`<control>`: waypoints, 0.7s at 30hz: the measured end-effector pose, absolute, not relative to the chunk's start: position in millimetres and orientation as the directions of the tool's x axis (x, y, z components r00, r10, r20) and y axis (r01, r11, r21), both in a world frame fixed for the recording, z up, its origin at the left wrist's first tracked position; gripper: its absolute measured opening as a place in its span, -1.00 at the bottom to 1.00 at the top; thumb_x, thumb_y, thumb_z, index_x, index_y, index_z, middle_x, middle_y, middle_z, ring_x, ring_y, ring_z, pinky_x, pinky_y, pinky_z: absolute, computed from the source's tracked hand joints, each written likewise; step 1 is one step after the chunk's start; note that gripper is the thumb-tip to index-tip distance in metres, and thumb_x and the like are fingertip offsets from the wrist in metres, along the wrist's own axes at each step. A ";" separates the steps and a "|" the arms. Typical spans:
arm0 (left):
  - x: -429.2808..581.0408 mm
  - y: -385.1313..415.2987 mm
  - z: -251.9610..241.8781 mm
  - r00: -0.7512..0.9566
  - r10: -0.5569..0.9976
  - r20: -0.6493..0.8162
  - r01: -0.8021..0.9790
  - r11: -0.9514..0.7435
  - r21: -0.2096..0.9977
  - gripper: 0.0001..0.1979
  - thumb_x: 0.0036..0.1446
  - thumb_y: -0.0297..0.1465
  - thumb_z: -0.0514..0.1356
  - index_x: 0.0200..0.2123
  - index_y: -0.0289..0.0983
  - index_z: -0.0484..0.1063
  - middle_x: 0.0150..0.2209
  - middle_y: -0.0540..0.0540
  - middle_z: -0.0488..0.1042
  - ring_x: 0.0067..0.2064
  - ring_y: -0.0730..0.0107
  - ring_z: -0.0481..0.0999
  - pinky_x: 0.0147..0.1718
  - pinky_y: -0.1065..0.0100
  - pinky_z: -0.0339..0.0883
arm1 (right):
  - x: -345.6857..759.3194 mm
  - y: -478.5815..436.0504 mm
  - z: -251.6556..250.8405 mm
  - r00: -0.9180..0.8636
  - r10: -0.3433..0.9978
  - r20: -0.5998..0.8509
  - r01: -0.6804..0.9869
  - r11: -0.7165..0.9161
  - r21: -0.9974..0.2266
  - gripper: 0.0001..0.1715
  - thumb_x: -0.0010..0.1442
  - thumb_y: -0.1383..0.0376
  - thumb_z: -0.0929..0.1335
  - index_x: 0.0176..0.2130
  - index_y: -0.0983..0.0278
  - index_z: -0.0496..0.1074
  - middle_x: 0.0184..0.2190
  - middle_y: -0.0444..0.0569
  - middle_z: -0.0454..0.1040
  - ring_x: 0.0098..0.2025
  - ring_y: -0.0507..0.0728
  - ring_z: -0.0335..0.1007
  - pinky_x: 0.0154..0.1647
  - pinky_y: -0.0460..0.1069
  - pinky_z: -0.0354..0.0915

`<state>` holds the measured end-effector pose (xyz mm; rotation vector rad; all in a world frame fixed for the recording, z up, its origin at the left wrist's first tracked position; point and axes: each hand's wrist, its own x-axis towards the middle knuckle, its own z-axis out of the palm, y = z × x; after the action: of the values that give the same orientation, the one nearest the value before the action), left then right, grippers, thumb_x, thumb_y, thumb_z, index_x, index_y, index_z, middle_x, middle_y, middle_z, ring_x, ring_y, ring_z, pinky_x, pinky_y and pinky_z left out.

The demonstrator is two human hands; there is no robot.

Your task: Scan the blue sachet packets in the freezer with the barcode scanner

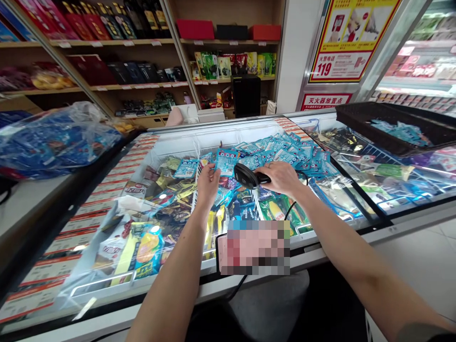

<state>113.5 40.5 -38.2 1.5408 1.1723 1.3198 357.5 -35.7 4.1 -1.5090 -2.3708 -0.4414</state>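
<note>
The left grip [209,183] has its thumb and fingers pinched on the lower left edge of a blue packet [226,161], which stands just beyond the fingertips, printed side facing back. The right grip [283,178] is wrapped around the handle of a black scanner [247,176], whose head points leftward toward the left grip and overlaps the packet's lower right corner in this view; whether the two touch, I cannot tell. A black cable [289,211] hangs below the right grip.

Just left of the left grip lies a single blue packet [185,168] of the same look, and just beyond the right grip spreads a heap of blue packets [285,154]. Beneath both grips, under the glass of a freezer [261,274], wrapped ice creams [149,249] lie in wire baskets. Between the grips and the wearer's body, a phone [223,251] with a blurred-out screen rests at the freezer's front edge.

Well to the right of the right grip sits a black tray [363,137] with more blue packets inside; well to the left of the left grip, a clear plastic bag [57,142] of blue goods. Farthest beyond the grips, shelves [142,42] carry bottles and boxes, with a red-and-yellow poster [351,40] to their right
</note>
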 end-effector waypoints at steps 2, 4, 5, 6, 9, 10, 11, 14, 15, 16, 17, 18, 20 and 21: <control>114.1 40.0 -37.0 0.035 0.964 0.265 0.150 -0.267 0.952 -0.63 0.09 -0.25 0.13 -0.06 -0.28 0.24 -0.39 -0.03 0.42 -0.47 0.39 0.50 -0.46 0.31 0.38 | 356.9 -35.6 3.9 -0.410 0.818 0.403 0.909 0.403 0.104 -0.64 0.18 0.10 0.29 -0.04 0.11 0.40 -0.31 -0.07 0.50 -0.27 0.11 0.35 -0.29 -0.02 0.07; 114.5 40.1 -37.0 0.035 0.965 0.261 0.146 -0.263 0.954 -0.62 0.09 -0.25 0.13 -0.05 -0.29 0.23 -0.39 -0.02 0.42 -0.47 0.39 0.50 -0.44 0.30 0.40 | 356.8 -35.4 3.4 -0.414 0.815 0.405 0.907 0.407 0.108 -0.64 0.18 0.10 0.29 -0.04 0.10 0.40 -0.32 -0.08 0.51 -0.28 0.11 0.35 -0.29 -0.02 0.07; 114.6 40.3 -37.1 0.035 0.965 0.259 0.146 -0.261 0.954 -0.62 0.09 -0.25 0.13 -0.05 -0.28 0.23 -0.39 -0.02 0.42 -0.47 0.40 0.50 -0.43 0.30 0.41 | 356.9 -35.2 3.1 -0.416 0.813 0.408 0.906 0.409 0.109 -0.64 0.18 0.10 0.29 -0.04 0.10 0.40 -0.32 -0.09 0.51 -0.27 0.11 0.35 -0.29 -0.02 0.07; 114.7 40.3 -37.2 0.037 0.966 0.255 0.148 -0.258 0.955 -0.62 0.09 -0.25 0.13 -0.04 -0.28 0.23 -0.39 -0.02 0.42 -0.47 0.40 0.50 -0.42 0.29 0.41 | 357.0 -35.0 2.8 -0.417 0.811 0.410 0.905 0.411 0.108 -0.64 0.17 0.10 0.30 -0.04 0.10 0.40 -0.32 -0.09 0.51 -0.27 0.11 0.35 -0.29 -0.02 0.07; 115.0 39.8 -36.9 0.044 0.969 0.245 0.156 -0.249 0.956 -0.62 0.09 -0.24 0.12 -0.04 -0.26 0.23 -0.38 -0.01 0.42 -0.45 0.41 0.51 -0.39 0.30 0.42 | 357.6 -34.6 2.4 -0.413 0.811 0.415 0.907 0.408 0.105 -0.64 0.16 0.11 0.31 -0.05 0.11 0.41 -0.32 -0.09 0.51 -0.28 0.11 0.36 -0.30 -0.02 0.08; 115.1 39.5 -36.7 0.045 0.969 0.244 0.157 -0.249 0.956 -0.62 0.09 -0.24 0.12 -0.04 -0.26 0.23 -0.37 -0.01 0.42 -0.45 0.41 0.51 -0.38 0.29 0.42 | 357.7 -34.5 2.4 -0.411 0.811 0.416 0.908 0.406 0.103 -0.64 0.16 0.11 0.31 -0.05 0.11 0.41 -0.33 -0.10 0.51 -0.28 0.10 0.36 -0.30 -0.02 0.08; 115.1 39.3 -36.6 0.046 0.968 0.245 0.157 -0.249 0.956 -0.62 0.09 -0.24 0.12 -0.04 -0.26 0.23 -0.37 -0.01 0.42 -0.45 0.42 0.51 -0.38 0.29 0.42 | 357.6 -34.5 2.4 -0.409 0.812 0.417 0.908 0.406 0.101 -0.65 0.16 0.11 0.31 -0.05 0.11 0.41 -0.33 -0.10 0.51 -0.28 0.10 0.36 -0.30 -0.02 0.08; 114.5 39.5 -37.3 0.042 0.967 0.250 0.157 -0.253 0.954 -0.62 0.09 -0.24 0.12 -0.04 -0.25 0.23 -0.36 -0.02 0.43 -0.46 0.43 0.50 -0.38 0.30 0.42 | 356.8 -34.7 2.7 -0.416 0.810 0.414 0.904 0.418 0.091 -0.67 0.17 0.12 0.30 -0.06 0.11 0.41 -0.31 -0.11 0.51 -0.27 0.10 0.36 -0.28 -0.02 0.10; 114.1 39.8 -37.6 0.040 0.967 0.253 0.159 -0.256 0.954 -0.62 0.09 -0.23 0.12 -0.04 -0.25 0.23 -0.36 -0.02 0.43 -0.46 0.43 0.50 -0.38 0.30 0.42 | 356.3 -34.8 2.8 -0.419 0.809 0.412 0.902 0.422 0.089 -0.67 0.17 0.12 0.30 -0.06 0.11 0.41 -0.31 -0.11 0.51 -0.26 0.10 0.36 -0.27 -0.02 0.10; 113.6 40.2 -37.9 0.039 0.966 0.256 0.161 -0.259 0.952 -0.61 0.09 -0.22 0.13 -0.04 -0.24 0.23 -0.36 -0.01 0.43 -0.46 0.43 0.50 -0.38 0.30 0.42 | 355.9 -34.9 3.0 -0.423 0.808 0.410 0.900 0.426 0.089 -0.67 0.17 0.13 0.30 -0.06 0.12 0.41 -0.31 -0.11 0.51 -0.26 0.10 0.36 -0.27 -0.03 0.10; 113.1 40.5 -38.1 0.040 0.965 0.260 0.163 -0.263 0.951 -0.61 0.09 -0.21 0.13 -0.04 -0.24 0.23 -0.37 -0.01 0.42 -0.46 0.43 0.50 -0.37 0.30 0.43 | 355.6 -34.9 3.1 -0.425 0.807 0.410 0.899 0.428 0.090 -0.66 0.17 0.14 0.30 -0.05 0.13 0.41 -0.31 -0.10 0.51 -0.26 0.10 0.36 -0.26 -0.03 0.10; 112.7 40.8 -38.1 0.042 0.964 0.263 0.165 -0.267 0.950 -0.61 0.09 -0.20 0.13 -0.05 -0.24 0.23 -0.37 -0.01 0.42 -0.46 0.42 0.50 -0.37 0.30 0.43 | 355.4 -34.9 3.2 -0.427 0.806 0.409 0.898 0.430 0.091 -0.66 0.17 0.14 0.30 -0.05 0.13 0.41 -0.31 -0.10 0.51 -0.26 0.10 0.36 -0.26 -0.03 0.10; 112.2 41.5 -38.2 0.053 0.963 0.264 0.164 -0.270 0.949 -0.61 0.08 -0.20 0.13 -0.05 -0.24 0.24 -0.36 -0.01 0.42 -0.45 0.42 0.50 -0.35 0.29 0.43 | 355.3 -34.8 3.2 -0.432 0.805 0.408 0.896 0.435 0.091 -0.66 0.17 0.16 0.30 -0.04 0.13 0.40 -0.32 -0.10 0.51 -0.26 0.10 0.36 -0.26 -0.03 0.10; 112.1 42.0 -38.4 0.059 0.963 0.262 0.161 -0.268 0.950 -0.61 0.08 -0.19 0.13 -0.05 -0.24 0.24 -0.35 -0.02 0.43 -0.45 0.42 0.50 -0.35 0.28 0.43 | 355.5 -34.7 3.2 -0.433 0.804 0.407 0.895 0.436 0.090 -0.65 0.17 0.15 0.30 -0.03 0.12 0.39 -0.32 -0.10 0.51 -0.26 0.10 0.36 -0.26 -0.03 0.10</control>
<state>112.1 42.0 -38.4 1.5525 1.1651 1.2935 355.5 -34.7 3.2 -1.4622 -2.3891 -0.4248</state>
